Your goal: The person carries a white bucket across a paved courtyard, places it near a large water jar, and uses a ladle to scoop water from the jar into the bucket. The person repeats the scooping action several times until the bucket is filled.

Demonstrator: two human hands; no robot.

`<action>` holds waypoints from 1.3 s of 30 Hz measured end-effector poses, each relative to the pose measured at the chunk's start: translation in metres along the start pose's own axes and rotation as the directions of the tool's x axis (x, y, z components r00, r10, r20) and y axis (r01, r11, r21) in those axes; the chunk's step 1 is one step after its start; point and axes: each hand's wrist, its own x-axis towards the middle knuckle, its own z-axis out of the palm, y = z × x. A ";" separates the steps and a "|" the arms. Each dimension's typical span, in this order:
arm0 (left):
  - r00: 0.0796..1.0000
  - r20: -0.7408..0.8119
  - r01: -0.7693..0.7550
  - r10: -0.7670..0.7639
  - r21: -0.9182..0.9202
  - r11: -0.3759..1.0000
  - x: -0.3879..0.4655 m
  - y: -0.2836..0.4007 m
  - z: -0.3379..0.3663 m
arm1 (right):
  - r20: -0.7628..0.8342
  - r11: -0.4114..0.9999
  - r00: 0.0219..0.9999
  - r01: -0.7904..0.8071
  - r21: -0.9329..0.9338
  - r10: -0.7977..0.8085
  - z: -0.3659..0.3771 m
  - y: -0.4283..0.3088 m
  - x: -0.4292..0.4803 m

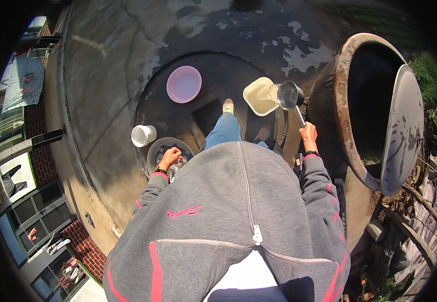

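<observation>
My right hand [309, 132] grips the handle of a metal water dipper [288, 95]. The dipper is tilted over the edge of a cream plastic basin [260, 108], and water streams from it into that basin. On the other side, my left hand [172, 156] is held over a wide grey basin [153, 149] containing dark wet contents that I cannot make out. Its fingers are curled, and whether they hold anything is hidden. Close by the grey basin's far left rim is a white plastic bucket [143, 136]. A pink round basin [184, 83] with pale liquid sits farther ahead.
A large brown vat [341, 90] stands at right, a grey round lid [405, 132] leaning across its mouth. Wet concrete [211, 34] spreads ahead, with a round raised edge around the basins. Wooden poles [411, 230] lie at lower right; a brick building [44, 162] is at left.
</observation>
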 end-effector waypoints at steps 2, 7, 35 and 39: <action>0.998 0.018 -0.059 0.059 -0.012 0.998 0.007 0.002 0.002 | -0.087 0.997 0.995 0.049 -0.058 -0.054 -0.010 -0.005 0.000; 0.998 0.009 -0.062 0.062 0.024 0.998 0.023 0.005 0.008 | -0.327 0.956 0.922 0.117 -0.268 -0.205 -0.030 -0.010 -0.002; 0.999 -0.008 -0.038 0.039 0.101 0.994 0.051 0.063 0.029 | -0.715 0.808 0.666 -0.531 -0.255 0.212 -0.189 0.105 -0.033; 0.997 0.033 -0.069 0.065 0.131 0.989 0.050 0.067 0.024 | -0.558 0.855 0.787 -0.458 -0.244 0.262 -0.183 0.120 -0.015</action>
